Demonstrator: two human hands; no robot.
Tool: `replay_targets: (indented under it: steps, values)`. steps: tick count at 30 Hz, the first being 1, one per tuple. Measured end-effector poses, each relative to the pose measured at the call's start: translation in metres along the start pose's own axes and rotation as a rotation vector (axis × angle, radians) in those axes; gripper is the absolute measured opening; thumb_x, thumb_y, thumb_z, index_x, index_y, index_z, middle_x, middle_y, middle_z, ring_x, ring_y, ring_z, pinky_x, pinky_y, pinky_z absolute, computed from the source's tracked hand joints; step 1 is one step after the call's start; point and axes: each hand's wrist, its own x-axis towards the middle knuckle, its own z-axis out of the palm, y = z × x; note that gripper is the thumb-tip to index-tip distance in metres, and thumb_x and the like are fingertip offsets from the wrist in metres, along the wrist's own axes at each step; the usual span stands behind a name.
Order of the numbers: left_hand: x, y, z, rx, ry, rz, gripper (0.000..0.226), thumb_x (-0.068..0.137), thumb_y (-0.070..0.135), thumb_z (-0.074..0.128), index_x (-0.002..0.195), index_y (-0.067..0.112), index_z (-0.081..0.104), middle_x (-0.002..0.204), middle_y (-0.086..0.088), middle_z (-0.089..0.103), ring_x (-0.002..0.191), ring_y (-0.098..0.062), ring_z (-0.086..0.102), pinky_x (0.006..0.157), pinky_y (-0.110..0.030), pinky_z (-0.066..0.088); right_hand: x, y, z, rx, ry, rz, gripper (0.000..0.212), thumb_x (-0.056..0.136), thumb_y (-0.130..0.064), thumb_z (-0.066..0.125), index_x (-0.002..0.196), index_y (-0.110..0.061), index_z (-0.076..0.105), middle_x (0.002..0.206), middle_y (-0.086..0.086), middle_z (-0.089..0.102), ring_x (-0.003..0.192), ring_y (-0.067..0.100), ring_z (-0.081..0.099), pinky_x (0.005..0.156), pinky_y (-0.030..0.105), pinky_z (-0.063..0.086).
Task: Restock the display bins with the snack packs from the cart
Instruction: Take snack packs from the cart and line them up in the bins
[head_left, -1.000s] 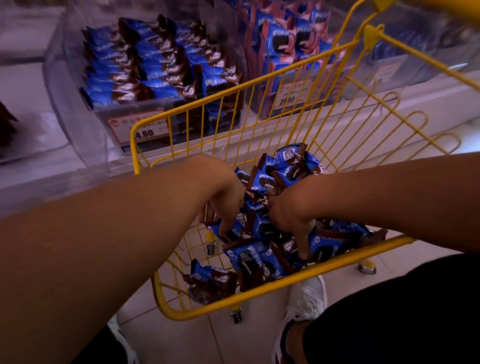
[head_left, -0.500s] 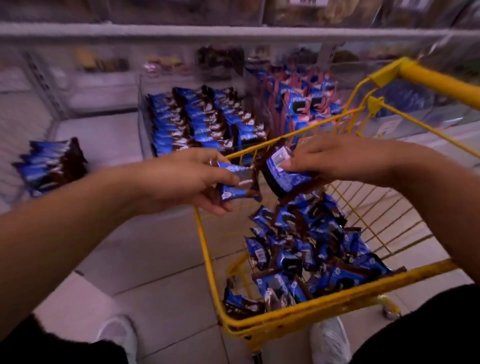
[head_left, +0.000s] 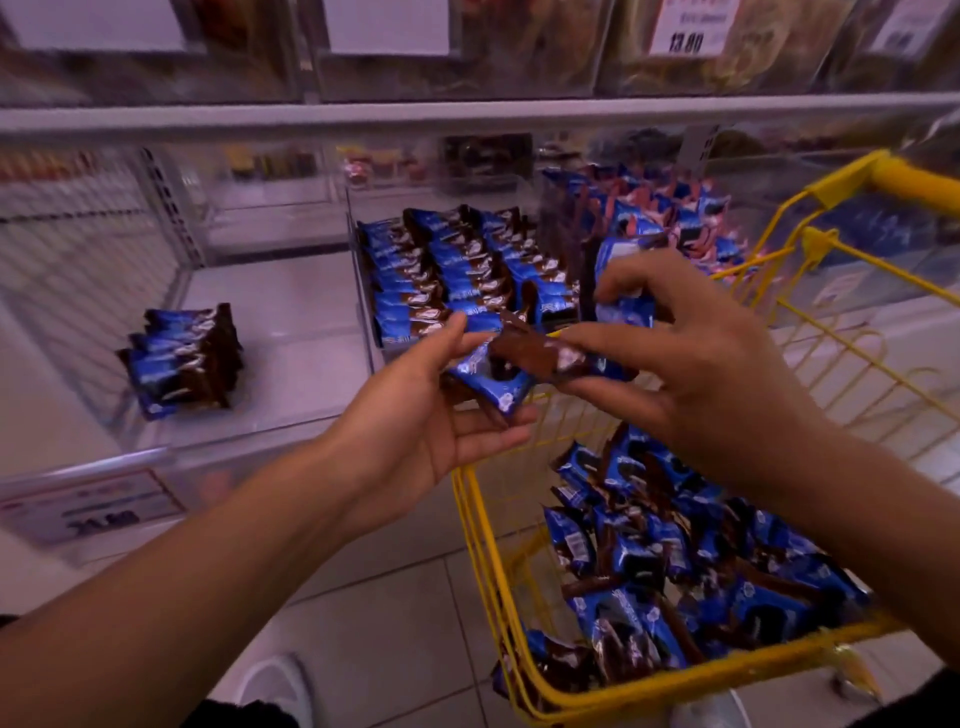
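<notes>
My left hand, palm up, holds a blue and brown snack pack between thumb and fingers above the cart's left rim. My right hand pinches another blue pack and touches a brown-ended pack that lies across my left hand's pack. The yellow wire cart at lower right holds several loose blue packs. A clear display bin straight ahead holds neat rows of the same packs. The clear bin to its left holds only a small stack.
A further bin behind my right hand holds blue and pink packs. An upper shelf with price cards runs across the top. The cart's yellow handle sticks up at the right. My white shoes stand on the tiled floor.
Both hands came up out of the cart, each with a pack, and moved up and left toward the bins. The packs have come together between my hands.
</notes>
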Motion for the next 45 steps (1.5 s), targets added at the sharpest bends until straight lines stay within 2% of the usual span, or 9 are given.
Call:
replay_targets:
  steps: [3,11,14,20,25,29,31,39,45]
  values:
    - [0.001,0.004,-0.003,0.045,-0.093,-0.007,0.055,0.080,0.054,0.065,0.120,0.016,0.064,0.112,-0.016,0.072,0.091,-0.028,0.074,0.067,-0.032,0.059,0.000,-0.007,0.002,-0.062,0.019,-0.161,0.026,0.091,-0.024,0.072,0.103,-0.001,0.075,0.113,0.026,0.061,0.097,0.043,0.059,0.075,0.051,0.052]
    - [0.007,-0.003,-0.010,0.101,-0.181,0.092,0.069,0.072,0.002,0.078,0.133,0.021,0.052,0.116,-0.016,0.071,0.097,-0.032,0.072,0.073,-0.035,0.059,0.000,-0.006,-0.001,0.100,0.004,-0.118,0.036,0.085,-0.037,0.076,0.107,-0.008,0.076,0.115,0.019,0.059,0.108,0.032,0.058,0.090,0.041,0.049]
    - [0.010,-0.009,-0.010,0.094,-0.111,0.204,0.071,0.069,-0.002,0.076,0.131,0.021,0.051,0.113,-0.016,0.072,0.096,-0.031,0.073,0.069,-0.035,0.060,0.000,0.003,-0.005,0.474,0.041,0.218,0.055,0.071,-0.046,0.085,0.118,-0.025,0.067,0.116,0.005,0.060,0.106,0.019,0.063,0.091,0.033,0.054]
    - [0.011,-0.009,-0.013,0.058,-0.057,0.277,0.075,0.063,-0.002,0.077,0.127,0.026,0.052,0.107,-0.014,0.074,0.091,-0.030,0.074,0.067,-0.034,0.060,-0.004,0.019,-0.008,1.509,0.047,0.888,0.049,0.062,-0.009,0.080,0.109,-0.017,0.070,0.096,0.006,0.071,0.070,0.014,0.068,0.055,0.019,0.053]
    - [0.009,-0.014,-0.010,0.053,-0.060,0.257,0.084,0.060,-0.003,0.078,0.133,0.025,0.047,0.112,-0.013,0.073,0.096,-0.032,0.073,0.069,-0.037,0.060,-0.001,0.006,-0.001,1.482,-0.116,1.071,0.023,0.072,-0.036,0.076,0.087,-0.020,0.075,0.079,-0.004,0.068,0.041,0.001,0.038,0.035,0.010,0.030]
    - [0.009,-0.017,-0.008,0.027,-0.018,0.276,0.086,0.058,-0.003,0.077,0.134,0.025,0.047,0.113,-0.010,0.073,0.098,-0.030,0.072,0.072,-0.038,0.061,0.000,-0.002,0.010,1.464,-0.112,1.140,0.033,0.070,-0.033,0.077,0.099,-0.018,0.077,0.104,0.008,0.076,0.087,0.019,0.068,0.076,0.028,0.053]
    - [0.009,-0.017,-0.007,-0.017,-0.008,0.267,0.086,0.056,-0.002,0.078,0.133,0.026,0.049,0.112,-0.010,0.073,0.100,-0.030,0.072,0.072,-0.036,0.061,0.000,-0.007,0.013,1.529,-0.099,1.164,0.033,0.076,-0.030,0.074,0.105,-0.016,0.073,0.105,0.010,0.076,0.090,0.020,0.071,0.082,0.034,0.059]
    - [0.007,-0.017,-0.005,0.211,0.018,0.375,0.077,0.059,0.003,0.079,0.126,0.026,0.051,0.111,-0.005,0.074,0.098,-0.023,0.073,0.072,-0.029,0.059,0.001,-0.016,0.017,1.538,-0.027,1.174,0.022,0.079,-0.028,0.069,0.092,-0.012,0.062,0.085,0.012,0.073,0.067,0.019,0.071,0.060,0.032,0.060]
    - [0.010,-0.003,-0.009,0.229,0.009,0.354,0.026,0.089,0.022,0.063,0.115,0.025,0.063,0.104,-0.002,0.075,0.088,-0.019,0.074,0.070,-0.031,0.059,0.004,-0.001,0.009,1.369,0.015,0.958,0.011,0.074,-0.023,0.072,0.075,-0.017,0.064,0.060,0.001,0.064,0.048,0.008,0.061,0.046,0.019,0.050]
